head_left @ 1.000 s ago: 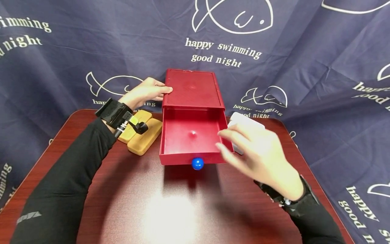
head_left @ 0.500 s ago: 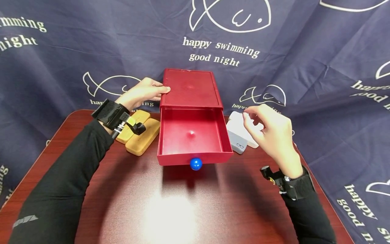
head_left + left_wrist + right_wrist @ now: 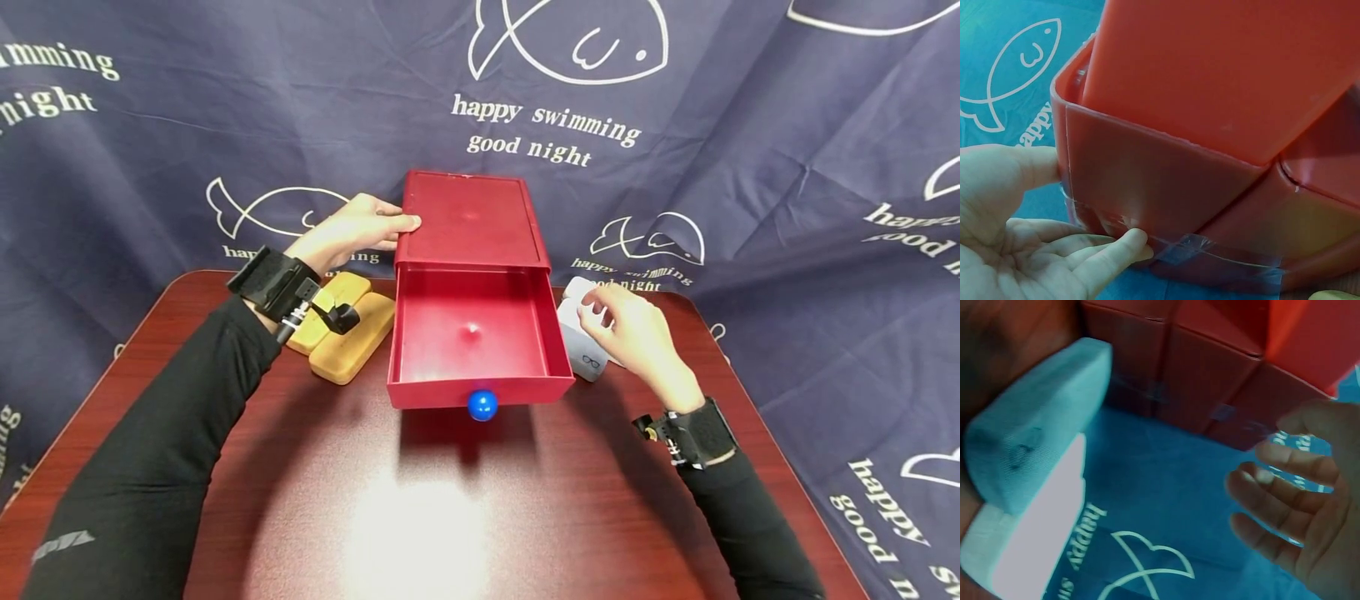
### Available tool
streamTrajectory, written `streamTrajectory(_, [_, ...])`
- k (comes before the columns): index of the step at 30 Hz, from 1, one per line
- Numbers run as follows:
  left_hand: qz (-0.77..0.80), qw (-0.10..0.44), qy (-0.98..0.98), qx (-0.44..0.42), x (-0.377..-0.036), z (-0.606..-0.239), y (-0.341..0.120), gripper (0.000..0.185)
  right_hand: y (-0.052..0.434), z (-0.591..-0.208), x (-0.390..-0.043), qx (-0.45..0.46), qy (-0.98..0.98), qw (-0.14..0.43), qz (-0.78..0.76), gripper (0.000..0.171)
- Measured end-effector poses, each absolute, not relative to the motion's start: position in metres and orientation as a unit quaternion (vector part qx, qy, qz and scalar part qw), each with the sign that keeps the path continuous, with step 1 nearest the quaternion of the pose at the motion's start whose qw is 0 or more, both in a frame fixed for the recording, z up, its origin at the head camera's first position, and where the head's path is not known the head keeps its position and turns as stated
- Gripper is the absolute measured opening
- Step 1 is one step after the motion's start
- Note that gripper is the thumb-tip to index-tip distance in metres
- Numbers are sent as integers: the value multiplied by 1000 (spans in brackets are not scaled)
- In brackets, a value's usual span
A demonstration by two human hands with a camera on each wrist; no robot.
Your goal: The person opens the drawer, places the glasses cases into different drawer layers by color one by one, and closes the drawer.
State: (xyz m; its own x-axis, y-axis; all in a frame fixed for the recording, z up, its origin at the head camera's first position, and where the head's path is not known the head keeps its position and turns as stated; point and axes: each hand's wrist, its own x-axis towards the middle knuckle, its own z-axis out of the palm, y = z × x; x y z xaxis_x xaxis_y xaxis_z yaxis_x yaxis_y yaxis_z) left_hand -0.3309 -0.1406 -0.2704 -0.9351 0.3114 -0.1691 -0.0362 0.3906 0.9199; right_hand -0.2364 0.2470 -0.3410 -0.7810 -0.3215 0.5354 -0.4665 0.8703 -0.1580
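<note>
A red drawer cabinet (image 3: 468, 221) stands at the back of the table, its upper drawer (image 3: 472, 350) pulled out, with a blue ball knob (image 3: 482, 406). No item shows inside the drawer. My left hand (image 3: 348, 229) holds the cabinet's left side, thumb over the top edge and fingers against the wall. To the right, my right hand (image 3: 637, 333) hovers by the pale glasses cases, fingers loosely bent and nothing between them. A grey-blue case (image 3: 1038, 425) with a glasses print leans over a white case (image 3: 1038, 544); the hand partly hides them in the head view.
Two yellow cases lie left of the cabinet: a front one (image 3: 356, 342) and a rear one (image 3: 348, 287), partly behind the left wrist camera. A blue fish-print curtain (image 3: 375, 83) hangs behind the brown table (image 3: 300, 500).
My right hand has swung from the drawer's right edge out to the right, then left and down closer to the pale cases. The left hand keeps its hold on the cabinet.
</note>
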Motion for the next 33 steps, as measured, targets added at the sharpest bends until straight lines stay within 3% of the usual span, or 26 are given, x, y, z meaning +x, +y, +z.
streamTrajectory(14, [545, 151, 821, 81, -329, -268, -145, 59, 244, -374, -253, 211, -967, 92, 110, 45])
streamTrajectory(33, [558, 130, 814, 91, -327, -278, -142, 55, 247, -397, -260, 190, -979, 29, 74, 52])
